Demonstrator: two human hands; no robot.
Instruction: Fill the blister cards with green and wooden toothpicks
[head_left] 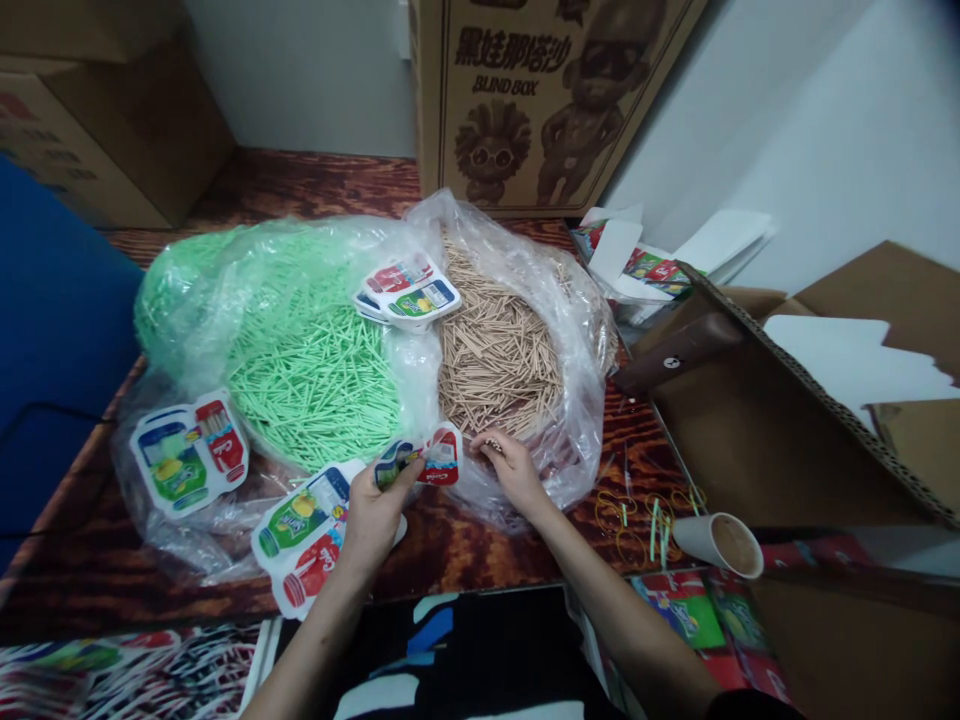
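The left hand (375,512) is closed narrow on a small printed card (424,462), thumb and fingers pinching its lower edge so the card stands just above the knuckles. Just beside it, the right hand (516,468) draws its fingertips together on a few tan sticks (499,350) at the pile's near edge. Green sticks (315,370) lie beyond the left hand, and a card stack (300,530) lies beside its wrist.
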